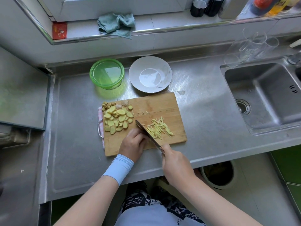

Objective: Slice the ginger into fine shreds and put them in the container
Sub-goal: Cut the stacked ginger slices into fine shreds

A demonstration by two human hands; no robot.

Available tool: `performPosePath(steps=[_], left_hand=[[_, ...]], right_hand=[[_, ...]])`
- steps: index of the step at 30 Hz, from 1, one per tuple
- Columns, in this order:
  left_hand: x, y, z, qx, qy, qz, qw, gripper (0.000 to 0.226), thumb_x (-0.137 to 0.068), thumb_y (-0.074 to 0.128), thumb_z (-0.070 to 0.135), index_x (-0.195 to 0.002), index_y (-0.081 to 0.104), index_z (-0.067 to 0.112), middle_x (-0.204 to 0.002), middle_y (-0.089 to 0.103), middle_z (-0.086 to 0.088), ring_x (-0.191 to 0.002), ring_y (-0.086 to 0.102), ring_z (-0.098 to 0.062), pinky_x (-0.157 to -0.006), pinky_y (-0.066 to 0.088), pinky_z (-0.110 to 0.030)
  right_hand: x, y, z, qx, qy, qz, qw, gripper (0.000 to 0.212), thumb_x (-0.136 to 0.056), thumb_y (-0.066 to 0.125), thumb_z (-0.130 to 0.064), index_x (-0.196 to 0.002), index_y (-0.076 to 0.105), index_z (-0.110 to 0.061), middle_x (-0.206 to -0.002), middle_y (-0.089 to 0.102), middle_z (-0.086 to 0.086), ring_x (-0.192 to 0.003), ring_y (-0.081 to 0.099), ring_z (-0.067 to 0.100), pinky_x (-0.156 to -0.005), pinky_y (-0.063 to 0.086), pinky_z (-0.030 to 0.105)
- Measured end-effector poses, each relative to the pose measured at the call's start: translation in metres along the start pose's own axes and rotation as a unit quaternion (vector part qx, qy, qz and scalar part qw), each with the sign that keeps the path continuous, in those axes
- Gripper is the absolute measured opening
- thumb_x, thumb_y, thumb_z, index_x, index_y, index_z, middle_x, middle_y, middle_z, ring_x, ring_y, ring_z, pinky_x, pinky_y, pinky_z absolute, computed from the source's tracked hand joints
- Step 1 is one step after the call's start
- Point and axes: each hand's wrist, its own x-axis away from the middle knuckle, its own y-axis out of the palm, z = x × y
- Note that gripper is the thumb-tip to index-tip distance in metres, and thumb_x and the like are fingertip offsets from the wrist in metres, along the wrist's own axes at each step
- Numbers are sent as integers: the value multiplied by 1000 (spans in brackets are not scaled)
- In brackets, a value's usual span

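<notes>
A wooden cutting board point(156, 103) lies on the steel counter. A pile of ginger slices point(116, 117) covers its left part. Fine ginger shreds point(160, 128) lie to the right of the knife blade point(147, 133). My right hand point(175, 162) grips the knife handle at the board's front edge, the blade edge down on the board. My left hand point(134, 143) sits just left of the blade with its fingers curled down against it; the ginger under its fingertips is hidden. A green round container point(107, 73) stands behind the board, with nothing inside it.
A white plate point(150, 74) sits right of the container. The sink point(263, 93) lies to the right, with glass cups point(249, 48) behind it. A teal cloth point(117, 24) and bottles point(206, 6) rest on the sill. A bin point(217, 174) stands below the counter edge.
</notes>
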Motion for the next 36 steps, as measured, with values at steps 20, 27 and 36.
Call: performPosePath(steps=[20,27,36], left_hand=[[4,1,0,-5,-5,11,1000,10,-87,64,11,-84,73,7,-92,65,-6,-87,59,-25,-72,50,-31],[3,2,0,6,3,17,1000,6,-82,73,-2,-83,70,3,-92,64,-8,-86,58,-27,-74,49,-30],[5,0,5,-14,-11,27,999,16,-89,60,16,-82,71,6,-90,64,-8,-85,56,-23,-71,45,-24]], right_hand=[[-6,-3,-7,1,1,-2,1000,20,-97,41,-9,-113,37,-21,-77,60,5,-69,56,30,-55,38,38],[22,-3,5,0,-1,4,1000,8,-103,40,-20,-98,34,-22,-67,53,-1,-60,51,23,-52,34,35],[-11,-6,-10,2,-4,-1,1000,19,-97,41,-10,-110,35,-22,-81,63,8,-71,58,32,-55,39,38]])
